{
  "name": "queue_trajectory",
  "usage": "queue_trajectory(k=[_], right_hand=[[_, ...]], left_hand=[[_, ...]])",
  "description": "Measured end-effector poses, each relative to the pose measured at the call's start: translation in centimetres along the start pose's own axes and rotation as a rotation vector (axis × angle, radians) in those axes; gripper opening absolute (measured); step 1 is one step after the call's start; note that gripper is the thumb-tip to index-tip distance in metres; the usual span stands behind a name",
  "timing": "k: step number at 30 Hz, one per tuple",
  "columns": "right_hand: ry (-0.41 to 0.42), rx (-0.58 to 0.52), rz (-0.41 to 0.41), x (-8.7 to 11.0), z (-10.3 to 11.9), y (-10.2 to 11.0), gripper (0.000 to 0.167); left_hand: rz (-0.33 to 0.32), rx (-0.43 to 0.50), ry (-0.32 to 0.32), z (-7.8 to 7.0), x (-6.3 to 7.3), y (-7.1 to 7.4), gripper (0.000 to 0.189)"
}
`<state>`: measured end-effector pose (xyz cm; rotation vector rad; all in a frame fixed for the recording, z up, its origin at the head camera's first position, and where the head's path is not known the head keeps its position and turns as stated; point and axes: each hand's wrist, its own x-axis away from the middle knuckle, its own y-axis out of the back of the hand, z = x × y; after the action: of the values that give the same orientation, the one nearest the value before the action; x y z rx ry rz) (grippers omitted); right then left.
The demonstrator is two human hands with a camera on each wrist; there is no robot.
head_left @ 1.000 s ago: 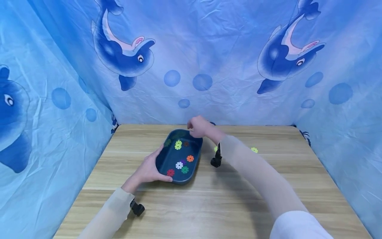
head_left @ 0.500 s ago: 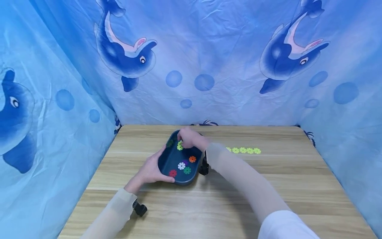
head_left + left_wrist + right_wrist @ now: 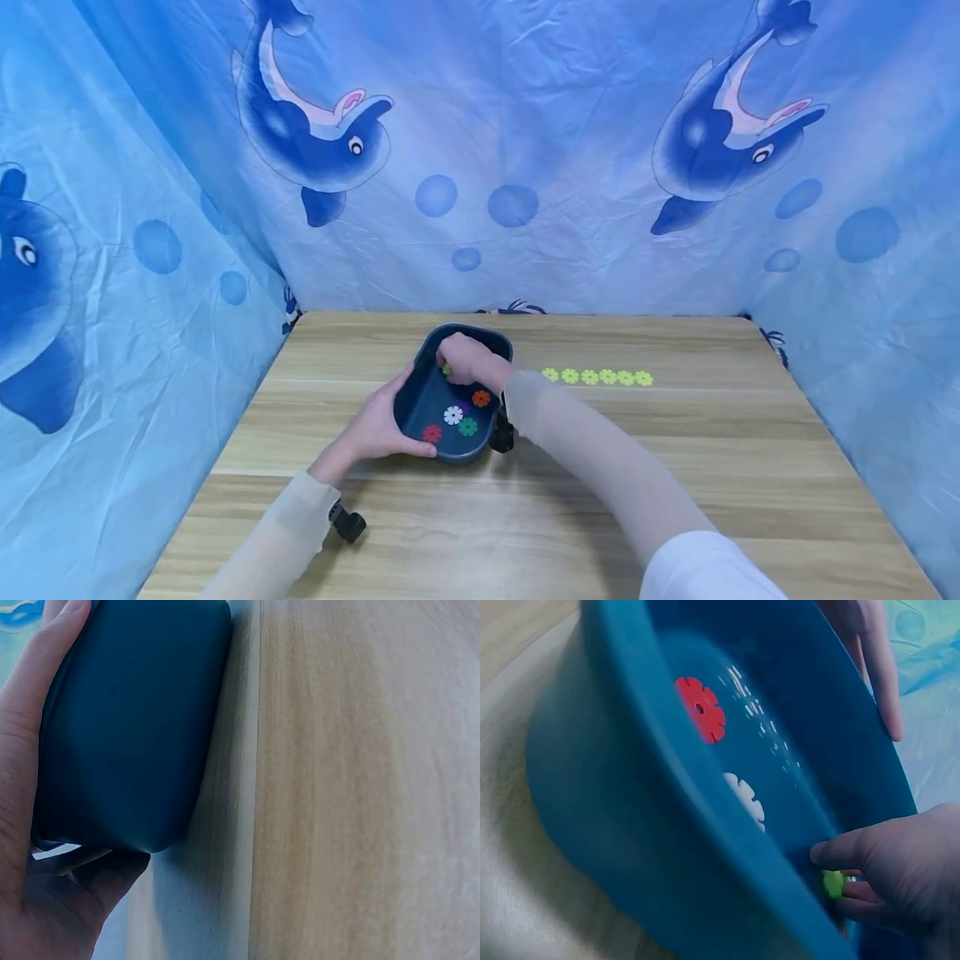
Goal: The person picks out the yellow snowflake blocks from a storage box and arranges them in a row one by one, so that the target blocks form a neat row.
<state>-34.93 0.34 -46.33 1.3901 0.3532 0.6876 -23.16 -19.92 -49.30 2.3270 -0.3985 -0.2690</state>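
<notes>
My left hand [image 3: 375, 427] grips the left side of a dark blue plastic tub [image 3: 420, 417], thumb over the near rim; in the left wrist view its fingers curl at the tub's [image 3: 135, 727] outer wall. Down inside the far part of the tub, my right hand [image 3: 467, 360] pinches a yellow-green flower-shaped disc [image 3: 833, 883] between thumb and fingers. On the tub's floor nearer me lie a white disc [image 3: 453, 415], a red disc [image 3: 432, 434], a green disc [image 3: 468, 427], an orange disc [image 3: 481, 398] and a partly covered purple disc [image 3: 462, 407].
Right of the tub, a straight row of several yellow-green discs [image 3: 590, 377] lies on the wooden table [image 3: 480, 533], its left end beside my right sleeve. Blue dolphin-print cloth [image 3: 585, 250] hangs behind the table and along both sides.
My right hand has moved from the tub's far right rim down and left into it, and now pinches a yellow-green disc. More of the row shows. The left hand keeps its grip.
</notes>
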Motion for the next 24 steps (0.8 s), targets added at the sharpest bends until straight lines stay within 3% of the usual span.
queue_trajectory(k=[13, 24], right_hand=[[-0.053, -0.060, -0.029, 0.2, 0.3, -1.0, 0.023], [0.035, -0.040, -0.040, 0.9, -1.2, 0.1, 0.021]], left_hand=[[-0.004, -0.038, 0.003, -0.3, 0.2, 0.2, 0.143], [0.009, -0.023, 0.020, 0.0, 0.1, 0.2, 0.145]])
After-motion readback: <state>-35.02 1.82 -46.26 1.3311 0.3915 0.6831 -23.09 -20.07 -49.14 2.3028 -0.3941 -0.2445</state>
